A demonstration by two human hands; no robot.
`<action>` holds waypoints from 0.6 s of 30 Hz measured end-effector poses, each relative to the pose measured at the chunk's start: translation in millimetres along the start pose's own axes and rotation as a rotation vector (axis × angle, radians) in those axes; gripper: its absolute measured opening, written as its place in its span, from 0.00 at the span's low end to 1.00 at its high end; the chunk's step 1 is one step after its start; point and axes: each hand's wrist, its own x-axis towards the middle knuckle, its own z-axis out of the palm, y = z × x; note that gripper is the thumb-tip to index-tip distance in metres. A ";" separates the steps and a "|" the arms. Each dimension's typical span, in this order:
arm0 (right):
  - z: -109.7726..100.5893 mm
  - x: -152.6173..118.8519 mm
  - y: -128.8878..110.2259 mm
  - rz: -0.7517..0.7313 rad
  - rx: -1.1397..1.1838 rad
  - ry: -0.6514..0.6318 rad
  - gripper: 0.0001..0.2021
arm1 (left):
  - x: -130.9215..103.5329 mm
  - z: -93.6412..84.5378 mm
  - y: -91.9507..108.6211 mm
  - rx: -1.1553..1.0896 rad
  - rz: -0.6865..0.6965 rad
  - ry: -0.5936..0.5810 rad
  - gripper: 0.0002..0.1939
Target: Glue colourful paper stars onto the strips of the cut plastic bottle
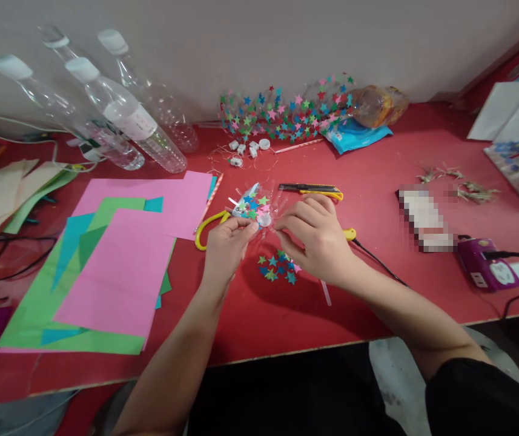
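Observation:
A clear plastic bottle piece (264, 220), cut into splayed strips and dotted with paper stars, is pinched between the thumb and fingers of my left hand (228, 245). At its right side, my right hand (316, 239) has its fingers bent and drawn together by the strips; what lies between the fingertips is too small to make out. Below the hands, a small pile of green, blue and pink paper stars (279, 266) rests on the red table (259, 327). Yellow-handled scissors (201, 233) lie partly behind my left hand. Just beyond my right hand is a yellow and black utility knife (311, 189).
Coloured paper sheets (109, 272) spread over the left. Several empty bottles (127, 115) stand behind them. A star-covered bottle (281, 115) lies along the wall near a blue packet (357, 136). To the right are a blurred-out phone-like object (426, 219) and a purple power strip (486, 263).

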 end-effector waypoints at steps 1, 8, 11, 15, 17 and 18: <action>-0.1 0.0 0.2 -0.003 -0.003 0.005 0.09 | 0.0 0.1 0.2 -0.002 0.012 -0.009 0.09; -0.3 0.6 2.1 -0.003 -0.013 0.022 0.08 | -0.3 0.6 -0.1 -0.021 -0.015 -0.013 0.07; -0.2 0.7 2.3 -0.003 -0.015 0.020 0.08 | 0.0 1.5 -1.4 -0.023 -0.019 0.002 0.07; -0.7 0.2 2.2 -0.001 -0.022 0.015 0.08 | -0.8 3.2 -0.1 -0.017 -0.009 0.031 0.06; -1.3 0.2 2.0 -0.005 -0.021 0.014 0.08 | -1.3 3.9 1.4 -0.015 -0.013 0.038 0.06; -1.6 0.2 1.8 -0.006 -0.020 0.017 0.08 | -1.6 4.1 2.1 -0.011 -0.013 0.038 0.06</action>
